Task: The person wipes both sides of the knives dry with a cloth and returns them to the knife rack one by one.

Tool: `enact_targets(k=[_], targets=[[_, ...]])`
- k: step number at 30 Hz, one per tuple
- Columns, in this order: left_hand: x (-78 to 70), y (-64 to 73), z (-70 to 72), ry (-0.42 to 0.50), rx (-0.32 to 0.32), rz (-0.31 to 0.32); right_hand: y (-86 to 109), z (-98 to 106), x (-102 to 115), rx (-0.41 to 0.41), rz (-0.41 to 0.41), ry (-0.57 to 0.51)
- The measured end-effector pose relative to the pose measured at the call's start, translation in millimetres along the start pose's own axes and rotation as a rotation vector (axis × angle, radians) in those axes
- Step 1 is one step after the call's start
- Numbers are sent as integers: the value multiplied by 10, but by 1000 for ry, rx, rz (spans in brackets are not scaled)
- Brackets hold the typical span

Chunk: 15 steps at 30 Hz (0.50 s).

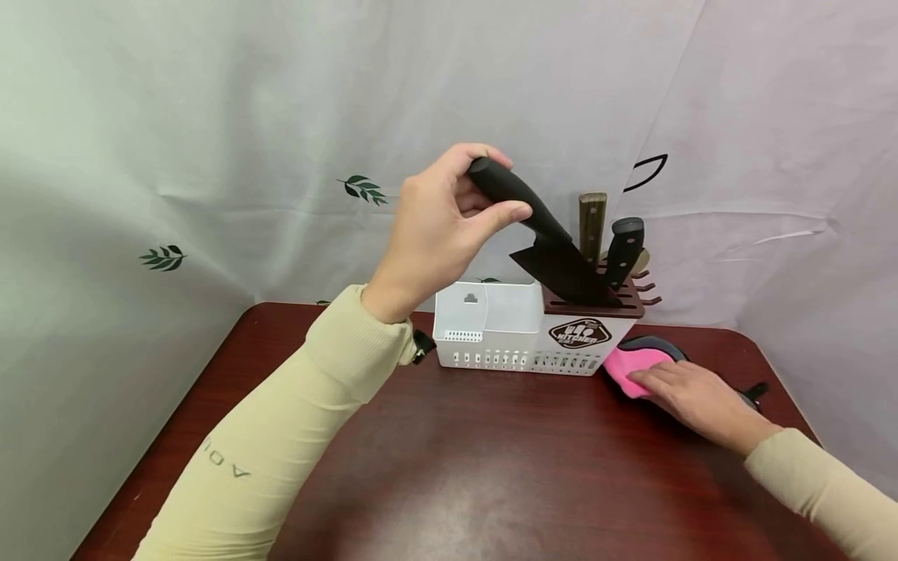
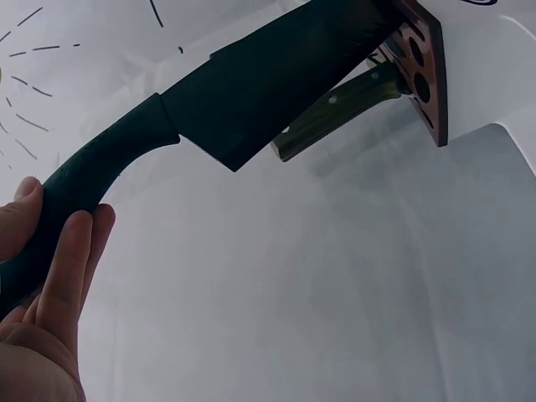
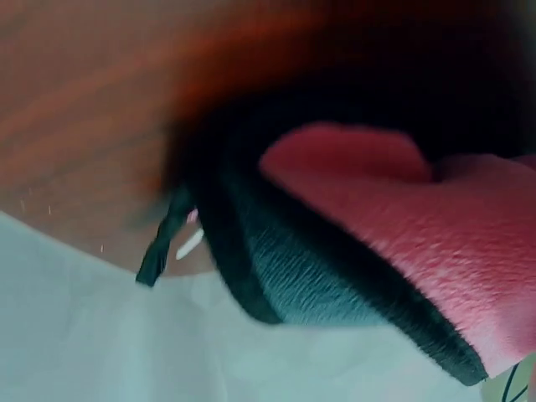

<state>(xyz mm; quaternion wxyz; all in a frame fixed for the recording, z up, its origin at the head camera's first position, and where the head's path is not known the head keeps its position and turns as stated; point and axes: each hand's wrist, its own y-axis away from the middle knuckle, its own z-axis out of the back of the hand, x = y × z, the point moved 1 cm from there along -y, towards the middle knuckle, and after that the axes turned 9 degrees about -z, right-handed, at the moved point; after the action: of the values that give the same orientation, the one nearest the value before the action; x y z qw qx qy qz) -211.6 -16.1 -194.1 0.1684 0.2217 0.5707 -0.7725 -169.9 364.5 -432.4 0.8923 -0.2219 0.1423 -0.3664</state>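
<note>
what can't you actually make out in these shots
- Black knife: blade tip hidden inside the holder slot, head view.
- Left hand: mostly cut off by the frame edge, left wrist view.
- Pink cloth: partly covered by the right hand, head view; blurred in the right wrist view.
- Holder label: print too small to read.

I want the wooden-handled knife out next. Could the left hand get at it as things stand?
Probably not yet: the left hand grips the black knife, whose blade crosses in front of the wooden-handled knife in the knife block.
</note>
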Motion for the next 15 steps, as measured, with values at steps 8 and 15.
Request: enact_targets(k=[8,15], targets=[[79,-10,-93,-2,22,13,128,-92,183,102,-26,9],[201,-27,-190,-37,49,14,176,-113,257,134,-59,-17]])
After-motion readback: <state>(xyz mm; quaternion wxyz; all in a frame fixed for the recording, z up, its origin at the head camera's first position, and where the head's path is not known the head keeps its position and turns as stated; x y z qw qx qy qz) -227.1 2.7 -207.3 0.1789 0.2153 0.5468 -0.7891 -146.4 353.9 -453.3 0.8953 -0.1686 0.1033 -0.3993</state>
